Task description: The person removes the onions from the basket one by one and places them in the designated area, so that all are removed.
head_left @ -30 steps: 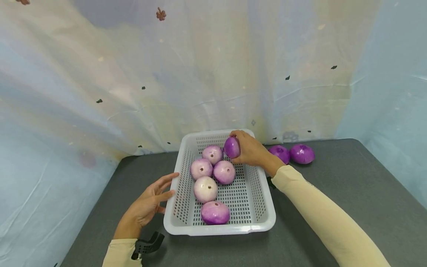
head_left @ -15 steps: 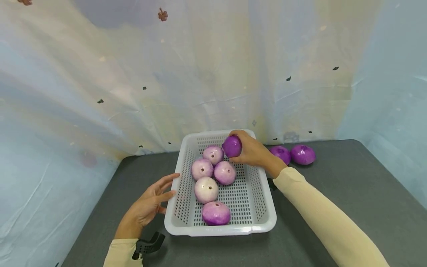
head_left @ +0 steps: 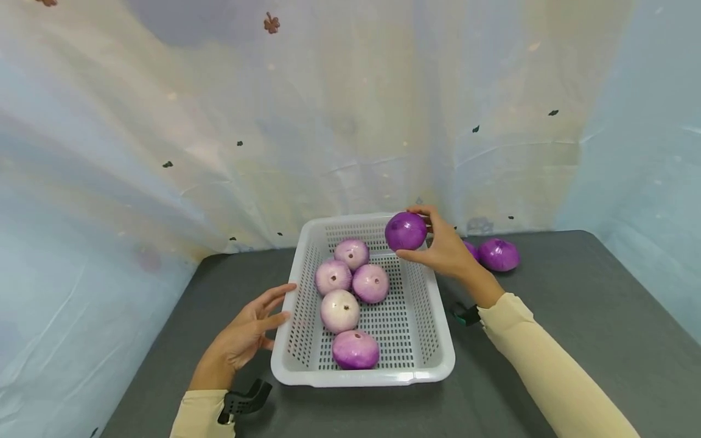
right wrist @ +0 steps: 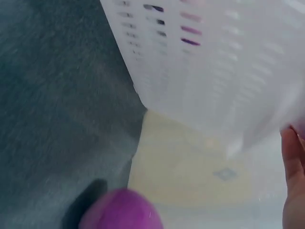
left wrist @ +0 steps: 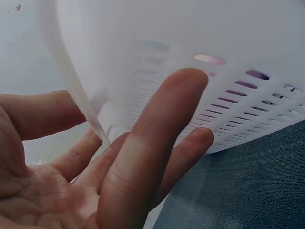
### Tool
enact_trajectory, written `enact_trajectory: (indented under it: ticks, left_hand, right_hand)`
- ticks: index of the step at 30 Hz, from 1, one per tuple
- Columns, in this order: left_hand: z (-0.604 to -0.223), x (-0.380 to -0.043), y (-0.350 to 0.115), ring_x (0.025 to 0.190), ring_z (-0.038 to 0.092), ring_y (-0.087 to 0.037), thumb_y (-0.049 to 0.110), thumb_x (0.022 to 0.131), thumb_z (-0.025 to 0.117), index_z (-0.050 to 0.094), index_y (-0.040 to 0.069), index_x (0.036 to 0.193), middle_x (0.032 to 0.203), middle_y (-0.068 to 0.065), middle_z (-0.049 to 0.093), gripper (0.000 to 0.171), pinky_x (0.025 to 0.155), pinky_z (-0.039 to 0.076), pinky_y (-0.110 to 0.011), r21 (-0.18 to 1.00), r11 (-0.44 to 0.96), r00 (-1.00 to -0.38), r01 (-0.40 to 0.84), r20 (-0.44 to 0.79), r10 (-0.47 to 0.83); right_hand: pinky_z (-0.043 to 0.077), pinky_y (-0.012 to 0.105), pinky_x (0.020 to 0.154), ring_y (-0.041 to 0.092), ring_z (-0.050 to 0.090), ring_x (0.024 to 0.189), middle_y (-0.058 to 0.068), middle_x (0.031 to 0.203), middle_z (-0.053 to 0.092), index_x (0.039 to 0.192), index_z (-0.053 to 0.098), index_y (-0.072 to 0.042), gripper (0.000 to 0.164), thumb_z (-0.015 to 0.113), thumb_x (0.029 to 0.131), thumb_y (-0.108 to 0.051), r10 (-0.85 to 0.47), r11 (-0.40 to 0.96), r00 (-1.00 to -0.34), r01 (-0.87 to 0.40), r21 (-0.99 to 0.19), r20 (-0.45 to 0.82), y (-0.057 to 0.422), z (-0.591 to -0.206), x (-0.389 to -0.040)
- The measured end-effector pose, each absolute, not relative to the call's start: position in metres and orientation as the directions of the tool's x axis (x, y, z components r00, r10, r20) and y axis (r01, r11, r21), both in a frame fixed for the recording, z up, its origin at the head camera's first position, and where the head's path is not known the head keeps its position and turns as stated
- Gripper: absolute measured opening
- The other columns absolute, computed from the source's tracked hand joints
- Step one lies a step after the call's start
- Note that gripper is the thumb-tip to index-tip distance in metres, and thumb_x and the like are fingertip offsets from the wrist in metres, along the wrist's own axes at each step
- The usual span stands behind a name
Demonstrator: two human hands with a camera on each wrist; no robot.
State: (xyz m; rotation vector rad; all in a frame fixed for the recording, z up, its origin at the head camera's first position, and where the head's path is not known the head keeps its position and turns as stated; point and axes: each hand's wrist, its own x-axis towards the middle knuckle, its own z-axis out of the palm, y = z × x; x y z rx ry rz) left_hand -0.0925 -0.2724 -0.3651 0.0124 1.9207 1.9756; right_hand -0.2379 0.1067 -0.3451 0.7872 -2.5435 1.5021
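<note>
My right hand (head_left: 446,249) grips a peeled red onion (head_left: 405,231) between thumb and fingers, raised over the far right corner of a white perforated plastic basket (head_left: 361,378). Fingers of my left hand (head_left: 241,334) are extended against the basket's left rim and side; the left wrist view shows the thumb and fingertips near its slotted wall (left wrist: 228,28). Several paler onions lie inside, among them a whitish one (head_left: 340,311) and a purple one lying on its side (head_left: 355,350) at the near end. In the right wrist view only the hand's edge (right wrist: 294,176) shows.
Two dark purple onions (head_left: 498,254) sit on the grey table (head_left: 575,316) right of the basket, one partly hidden behind the right wrist. A patterned curtain (head_left: 350,121) hangs along the table's back edge. A black strap device (head_left: 246,401) is on the left wrist.
My right hand has lifted the onion up and to the right, away from the other onions at the basket's back. The left hand stays at the rim.
</note>
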Motion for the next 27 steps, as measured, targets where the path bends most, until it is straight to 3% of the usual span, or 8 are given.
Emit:
enact_trajectory:
  ticks: [12,17,21,27]
  left_hand:
    - [-0.364,-0.09,-0.273,0.114,0.065,-0.026,0.014,0.099,0.061,0.027,0.017,0.156,0.164,-0.014,0.019,0.066,0.078,0.06,-0.052,0.962,0.023,-0.928,-0.271,-0.267,0.261]
    - [-0.363,-0.089,-0.273,0.115,0.065,-0.027,0.014,0.099,0.061,0.026,0.016,0.156,0.164,-0.015,0.02,0.067,0.078,0.06,-0.052,0.963,0.025,-0.929,-0.269,-0.267,0.258]
    - [-0.362,-0.089,-0.273,0.114,0.065,-0.026,0.014,0.099,0.061,0.026,0.016,0.157,0.164,-0.015,0.019,0.067,0.078,0.06,-0.051,0.962,0.026,-0.928,-0.271,-0.268,0.258]
    - [-0.361,-0.091,-0.271,0.116,0.064,-0.026,0.013,0.1,0.059,0.025,0.016,0.157,0.164,-0.014,0.017,0.066,0.08,0.06,-0.05,0.962,0.009,-0.921,-0.274,-0.265,0.285]
  right_hand:
    - [0.054,0.051,0.094,0.035,0.055,0.126,0.015,0.146,0.045,0.149,0.03,-0.014,0.086,0.083,0.081,-0.023,-0.236,0.417,-0.921,-0.383,-0.824,0.309,0.17,-0.349,-0.219]
    - [0.054,0.025,0.085,0.034,0.055,0.122,0.016,0.149,0.039,0.154,0.031,-0.018,0.087,0.082,0.083,-0.023,-0.199,0.483,-0.927,-0.376,-0.791,0.318,0.197,-0.351,-0.213]
    - [0.048,0.009,0.076,0.016,0.054,0.116,0.017,0.149,0.036,0.155,0.031,-0.02,0.086,0.08,0.085,-0.023,-0.165,0.51,-0.937,-0.348,-0.787,0.308,0.219,-0.352,-0.209]
    - [0.043,0.003,0.075,-0.011,0.045,0.108,0.015,0.151,0.034,0.156,0.028,-0.023,0.083,0.076,0.088,-0.025,-0.116,0.536,-0.955,-0.292,-0.792,0.274,0.249,-0.352,-0.206]
